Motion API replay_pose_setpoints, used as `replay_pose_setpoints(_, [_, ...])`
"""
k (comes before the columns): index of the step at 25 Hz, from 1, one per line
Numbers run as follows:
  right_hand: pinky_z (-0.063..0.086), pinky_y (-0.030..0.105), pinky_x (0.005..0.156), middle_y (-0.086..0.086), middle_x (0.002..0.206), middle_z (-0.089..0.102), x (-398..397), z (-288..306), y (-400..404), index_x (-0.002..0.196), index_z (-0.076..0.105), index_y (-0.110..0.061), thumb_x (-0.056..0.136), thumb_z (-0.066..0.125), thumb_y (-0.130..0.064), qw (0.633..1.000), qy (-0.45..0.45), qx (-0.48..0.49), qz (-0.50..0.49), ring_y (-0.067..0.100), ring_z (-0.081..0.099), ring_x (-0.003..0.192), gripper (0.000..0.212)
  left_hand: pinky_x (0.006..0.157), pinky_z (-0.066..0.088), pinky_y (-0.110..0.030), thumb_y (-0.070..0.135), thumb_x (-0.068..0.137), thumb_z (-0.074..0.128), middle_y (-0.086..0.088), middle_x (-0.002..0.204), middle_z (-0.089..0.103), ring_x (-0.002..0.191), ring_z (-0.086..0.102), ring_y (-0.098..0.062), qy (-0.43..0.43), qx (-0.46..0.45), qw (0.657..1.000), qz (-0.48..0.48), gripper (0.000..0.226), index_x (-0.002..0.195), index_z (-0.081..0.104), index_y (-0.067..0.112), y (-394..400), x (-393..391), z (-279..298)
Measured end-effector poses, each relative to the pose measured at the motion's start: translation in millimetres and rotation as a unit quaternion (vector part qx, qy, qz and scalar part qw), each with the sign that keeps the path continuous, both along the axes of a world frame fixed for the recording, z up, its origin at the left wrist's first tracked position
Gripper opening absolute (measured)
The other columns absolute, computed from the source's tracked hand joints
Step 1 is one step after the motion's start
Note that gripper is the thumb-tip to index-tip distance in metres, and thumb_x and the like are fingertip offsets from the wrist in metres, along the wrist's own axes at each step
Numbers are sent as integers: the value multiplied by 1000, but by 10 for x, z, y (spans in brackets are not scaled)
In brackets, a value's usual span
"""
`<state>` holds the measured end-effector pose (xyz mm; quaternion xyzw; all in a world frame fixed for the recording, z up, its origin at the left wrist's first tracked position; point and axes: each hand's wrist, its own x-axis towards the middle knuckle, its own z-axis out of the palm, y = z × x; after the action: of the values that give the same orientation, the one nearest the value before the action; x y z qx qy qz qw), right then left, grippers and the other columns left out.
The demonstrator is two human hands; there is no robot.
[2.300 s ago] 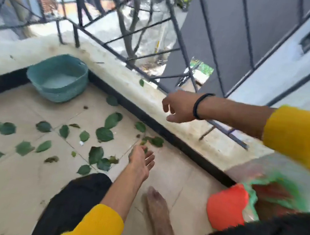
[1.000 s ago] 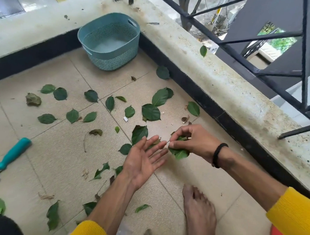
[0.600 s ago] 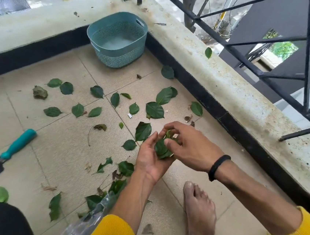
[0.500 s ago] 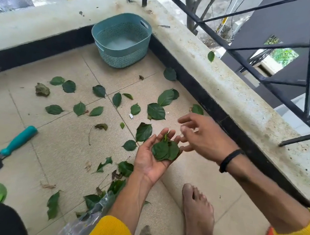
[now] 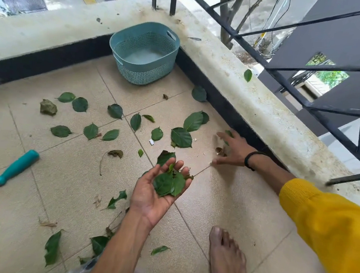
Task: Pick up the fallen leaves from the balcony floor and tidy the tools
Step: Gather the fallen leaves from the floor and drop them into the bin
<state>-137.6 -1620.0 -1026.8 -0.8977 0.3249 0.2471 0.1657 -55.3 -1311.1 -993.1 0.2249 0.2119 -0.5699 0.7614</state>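
Observation:
My left hand (image 5: 156,195) lies palm up over the tiles, and a small pile of green leaves (image 5: 168,183) rests in it with the fingers loosely curved. My right hand (image 5: 232,149) is spread low over the floor near the black skirting, fingers extended and blurred, above a brown dry leaf (image 5: 220,151). Several green leaves (image 5: 181,137) lie scattered on the beige tiles. A trowel with a teal handle (image 5: 14,169) lies on the floor at the left.
A teal perforated basket (image 5: 144,52) stands in the far corner. A concrete ledge (image 5: 255,104) with a black metal railing (image 5: 313,83) runs along the right, one leaf (image 5: 247,75) on it. My bare foot (image 5: 226,263) is on the tiles; a clear plastic bag (image 5: 81,270) sits below my left arm.
My right hand has left the pile in my left palm and reached out to the right, toward the floor by the skirting. My left hand stays palm up with the leaves.

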Motion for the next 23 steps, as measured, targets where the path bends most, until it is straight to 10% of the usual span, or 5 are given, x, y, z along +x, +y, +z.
replay_pose_setpoints(11, [55,41,84,9,114,64,-347,-311,355,105,73,-13,94,64,-11,976,-153,-137,71,30,61,103,15,105,47,-54,29,105,47,-16,131,65,131,55,-34,-2,22,1000,1,39,135,60,8,-131,-37,53])
replay_pose_setpoints(18, [53,29,78,-1,100,67,-273,94,232,104,68,-17,85,74,-11,953,-231,21,-196,16,64,93,21,103,50,-53,28,105,46,-17,129,64,127,57,-35,-6,23,1000,-10,37,131,62,7,-137,-81,44])
replay_pose_setpoints(23, [47,38,101,10,132,54,114,159,5,145,49,-21,87,68,-3,994,-113,-12,1,27,54,121,63,103,49,-53,29,105,46,-16,131,64,136,51,-34,-7,29,1000,-4,43,140,56,6,-116,-34,19])
